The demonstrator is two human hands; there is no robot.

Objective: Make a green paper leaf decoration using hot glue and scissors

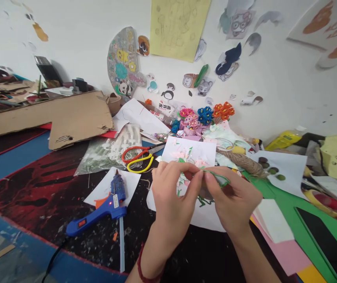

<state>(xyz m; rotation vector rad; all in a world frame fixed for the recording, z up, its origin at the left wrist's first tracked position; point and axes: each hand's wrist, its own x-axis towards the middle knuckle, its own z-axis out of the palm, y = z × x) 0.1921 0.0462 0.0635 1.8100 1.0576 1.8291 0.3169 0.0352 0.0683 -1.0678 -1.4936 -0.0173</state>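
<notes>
My left hand (173, 192) and my right hand (235, 202) meet over white paper sheets at the middle of the desk. Both are closed, thumbs and fingers pinching a small green-edged piece (222, 179), perhaps paper. The fingers cover most of it. Beneath and behind my hands, a white sheet (206, 147) carries pink and green cut scraps. Scissors (139, 159) with one red and one yellow handle lie left of my left hand. Farther left, a blue glue gun (106, 208) rests partly on white paper, a glue stick poking from its back.
Crochet-like flowers (192, 118) stand against the wall. A twine roll (246, 163) lies right of my hands, near a phone (326, 243) and coloured paper (289, 255). Cardboard (80, 118) and a plastic bag (109, 151) occupy the left back. The glue gun's cord (53, 257) trails over the desk edge.
</notes>
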